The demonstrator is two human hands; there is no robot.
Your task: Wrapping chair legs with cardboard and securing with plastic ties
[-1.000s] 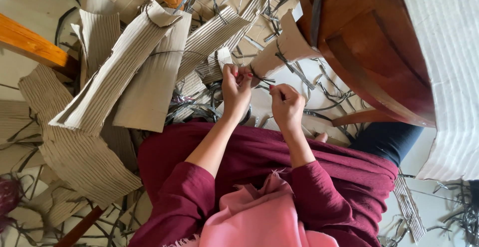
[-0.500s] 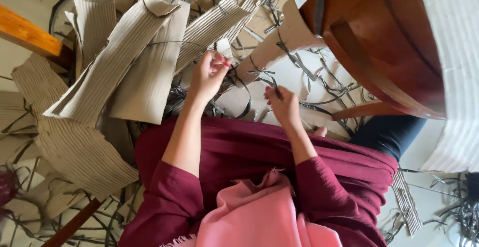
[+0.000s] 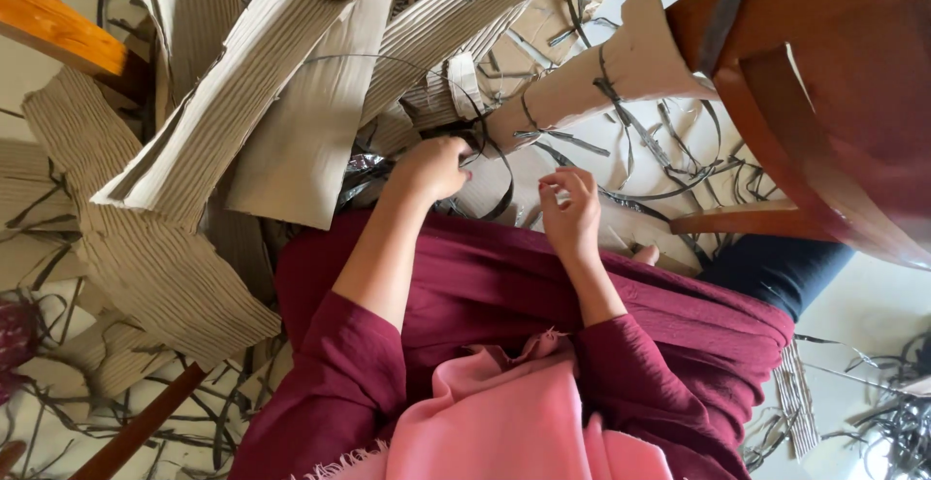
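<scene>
My left hand (image 3: 429, 168) is closed in a fist around dark thin strips (image 3: 482, 141) at the foot of a heap of corrugated cardboard pieces (image 3: 242, 121). One strip curves down from the fist across the floor. My right hand (image 3: 572, 210) hovers just to the right, above my maroon lap (image 3: 504, 286). Its thumb and fingertips are pinched together, and I cannot make out whether a strip sits between them. A pale cardboard sheet (image 3: 630, 63) wrapped with dark strips lies just beyond both hands.
A brown wooden chair or table (image 3: 824, 82) fills the upper right. An orange wooden bar (image 3: 58, 34) crosses the upper left. Dark strips (image 3: 679, 141) and cardboard scraps litter the floor. A pink scarf (image 3: 504, 422) hangs at the bottom, and a dark blue trouser leg (image 3: 776, 267) shows at right.
My left hand has dropped from the raised small pale piece down onto the dark strips and closed. My right hand has shifted slightly down and right, away from the left.
</scene>
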